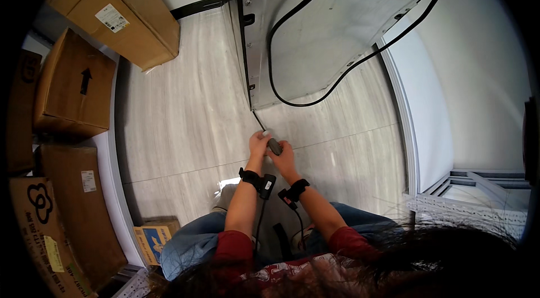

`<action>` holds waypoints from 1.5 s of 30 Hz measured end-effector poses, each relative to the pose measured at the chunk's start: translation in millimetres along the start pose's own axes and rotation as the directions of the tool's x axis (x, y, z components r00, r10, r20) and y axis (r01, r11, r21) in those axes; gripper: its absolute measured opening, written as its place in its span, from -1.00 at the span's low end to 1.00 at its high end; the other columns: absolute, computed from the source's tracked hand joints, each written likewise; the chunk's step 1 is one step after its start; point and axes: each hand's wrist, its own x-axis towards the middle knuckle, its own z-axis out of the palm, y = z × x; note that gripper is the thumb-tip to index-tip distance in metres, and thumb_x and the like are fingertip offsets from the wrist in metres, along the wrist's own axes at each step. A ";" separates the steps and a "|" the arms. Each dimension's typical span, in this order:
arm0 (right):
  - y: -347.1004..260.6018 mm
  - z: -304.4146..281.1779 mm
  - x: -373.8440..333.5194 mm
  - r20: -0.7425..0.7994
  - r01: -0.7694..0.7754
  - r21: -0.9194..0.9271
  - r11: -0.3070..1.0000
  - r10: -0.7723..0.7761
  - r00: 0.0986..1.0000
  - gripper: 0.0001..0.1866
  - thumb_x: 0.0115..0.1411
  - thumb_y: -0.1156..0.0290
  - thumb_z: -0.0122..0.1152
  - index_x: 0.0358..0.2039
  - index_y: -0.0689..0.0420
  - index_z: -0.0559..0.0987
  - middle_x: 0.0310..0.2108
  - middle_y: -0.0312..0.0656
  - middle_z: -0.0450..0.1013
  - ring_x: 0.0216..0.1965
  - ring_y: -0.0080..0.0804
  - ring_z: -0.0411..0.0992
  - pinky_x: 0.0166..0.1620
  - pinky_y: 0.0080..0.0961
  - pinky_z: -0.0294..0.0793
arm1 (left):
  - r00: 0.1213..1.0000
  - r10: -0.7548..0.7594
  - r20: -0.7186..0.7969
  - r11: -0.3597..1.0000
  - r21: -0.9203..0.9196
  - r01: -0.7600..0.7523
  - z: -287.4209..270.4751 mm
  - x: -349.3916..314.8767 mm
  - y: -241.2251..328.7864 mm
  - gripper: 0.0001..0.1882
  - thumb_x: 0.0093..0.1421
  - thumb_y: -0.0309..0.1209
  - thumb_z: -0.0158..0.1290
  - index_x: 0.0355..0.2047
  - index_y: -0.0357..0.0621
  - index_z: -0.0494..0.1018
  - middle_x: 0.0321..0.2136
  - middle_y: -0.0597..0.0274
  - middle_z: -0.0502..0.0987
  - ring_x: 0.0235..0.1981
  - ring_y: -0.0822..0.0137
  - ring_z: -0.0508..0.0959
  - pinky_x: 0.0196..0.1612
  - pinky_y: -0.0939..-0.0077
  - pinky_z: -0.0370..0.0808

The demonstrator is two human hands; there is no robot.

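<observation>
In front of me, both my hands meet on what looks like a screwdriver, with a thick grey-brown handle and a thin dark shaft. My left hand is closed where the shaft joins the handle. The fingers of my right hand wrap the handle's near end. The shaft points away from me, toward the bottom corner of a large grey metal cabinet; whether its tip touches the cabinet I cannot tell. Screws and black fittings line the cabinet's left edge strip.
A black cable hangs in a loop across the cabinet's panel. Cardboard boxes are stacked along the left, with a tall carton at the far left. Pale wood-look floor spreads under my hands. A white panel stands at the right.
</observation>
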 end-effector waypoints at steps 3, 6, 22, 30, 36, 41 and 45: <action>17.2 -12.1 3.7 0.138 -0.219 0.148 0.964 0.199 0.970 -0.64 -0.01 0.19 0.13 -0.35 0.25 0.41 -0.53 -0.11 0.40 -0.49 -0.28 0.37 -0.41 -0.40 0.32 | 0.993 -0.078 0.091 0.996 -0.038 0.082 20.1 -7.2 14.9 -0.66 0.02 -0.36 0.06 -0.27 -0.41 0.36 -0.57 0.29 0.41 -0.61 0.50 0.38 -0.56 0.64 0.33; 4.1 -16.6 8.9 0.345 -0.478 0.136 0.868 0.411 0.844 -0.67 -0.03 0.19 0.14 -0.42 0.22 0.40 -0.49 -0.06 0.38 -0.40 -0.13 0.35 -0.36 -0.30 0.31 | 0.991 -0.071 0.113 0.997 -0.011 0.072 13.4 -8.0 13.5 -0.63 0.02 -0.35 0.05 -0.24 -0.41 0.36 -0.57 0.28 0.42 -0.61 0.49 0.39 -0.55 0.64 0.35; -1.2 -5.0 -5.9 -0.039 -0.039 -0.069 0.997 0.036 0.999 -0.64 -0.01 0.22 0.11 -0.35 0.29 0.41 -0.52 -0.03 0.39 -0.46 -0.13 0.37 -0.37 -0.36 0.34 | 0.999 -0.009 0.044 1.000 0.005 0.009 9.7 -10.1 6.2 -0.65 0.01 -0.43 0.06 -0.20 -0.35 0.35 -0.57 0.34 0.38 -0.58 0.50 0.36 -0.50 0.64 0.34; 17.1 -3.0 2.6 0.182 -0.363 0.116 0.925 0.339 0.923 -0.63 -0.02 0.21 0.12 -0.34 0.28 0.39 -0.50 -0.04 0.39 -0.46 -0.17 0.37 -0.39 -0.37 0.32 | 0.999 0.040 0.030 0.998 0.040 -0.041 14.6 -8.8 7.7 -0.62 0.00 -0.37 0.07 -0.21 -0.38 0.37 -0.61 0.29 0.44 -0.60 0.47 0.40 -0.56 0.62 0.35; 18.1 -1.8 -6.9 0.085 -0.246 0.078 0.966 0.239 0.967 -0.64 0.01 0.17 0.08 -0.40 0.27 0.40 -0.55 -0.04 0.39 -0.47 -0.14 0.37 -0.40 -0.35 0.32 | 0.999 -0.046 0.016 0.998 -0.046 0.047 12.8 -10.7 10.3 -0.72 0.01 -0.38 0.06 -0.31 -0.32 0.42 -0.63 0.33 0.41 -0.64 0.51 0.37 -0.58 0.65 0.33; 8.3 -9.1 3.5 0.352 -0.525 0.067 0.849 0.472 0.808 -0.59 -0.05 0.18 0.16 -0.31 0.24 0.37 -0.42 0.05 0.37 -0.31 -0.03 0.34 -0.30 -0.28 0.31 | 0.995 -0.038 0.089 0.999 -0.018 0.040 5.6 -8.1 11.7 -0.82 0.01 -0.37 0.05 -0.44 -0.26 0.44 -0.62 0.34 0.40 -0.63 0.50 0.35 -0.56 0.65 0.31; -1.9 -8.7 -9.1 -0.064 -0.028 -0.041 0.999 0.025 0.998 -0.64 0.07 0.17 0.02 -0.35 0.26 0.39 -0.52 0.07 0.39 -0.44 0.00 0.36 -0.38 -0.24 0.31 | 1.000 -0.025 0.018 0.998 -0.061 0.026 8.7 -11.1 7.8 -0.83 0.02 -0.36 0.04 -0.52 -0.24 0.43 -0.65 0.34 0.39 -0.66 0.50 0.35 -0.59 0.65 0.30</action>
